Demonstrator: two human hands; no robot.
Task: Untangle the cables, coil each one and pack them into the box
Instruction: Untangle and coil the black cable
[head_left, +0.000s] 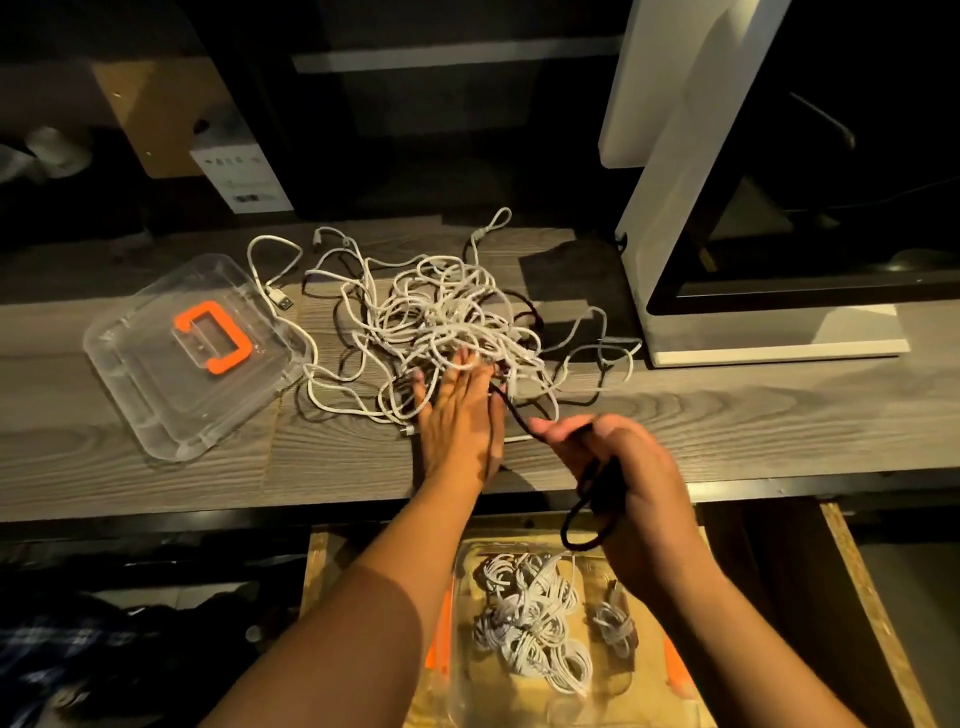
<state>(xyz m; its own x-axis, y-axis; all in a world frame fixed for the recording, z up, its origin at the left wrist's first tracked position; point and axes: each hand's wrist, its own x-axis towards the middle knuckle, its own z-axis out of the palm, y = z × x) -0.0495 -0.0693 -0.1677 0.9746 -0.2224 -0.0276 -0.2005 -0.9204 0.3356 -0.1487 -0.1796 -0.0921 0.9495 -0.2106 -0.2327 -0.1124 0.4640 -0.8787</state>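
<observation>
- Left hand (460, 421) lay flat on the near edge of the white cable tangle (441, 317) on the desk (156, 483), fingers straight. Likely pinning the heap so it wouldn't drag.
- Right hand (623, 467) was curled round loops of a black cable (514, 415), whose free run led back into the tangle. Judged mid-coil, with the end not yet freed.
- Box (644, 675) sat open below the desk edge, just under the hands, holding coiled white cables (524, 623). Handy for dropping coils in.
- Lid (192, 353), orange-handled, was parked left, just beside the tangle's outlying loops.
</observation>
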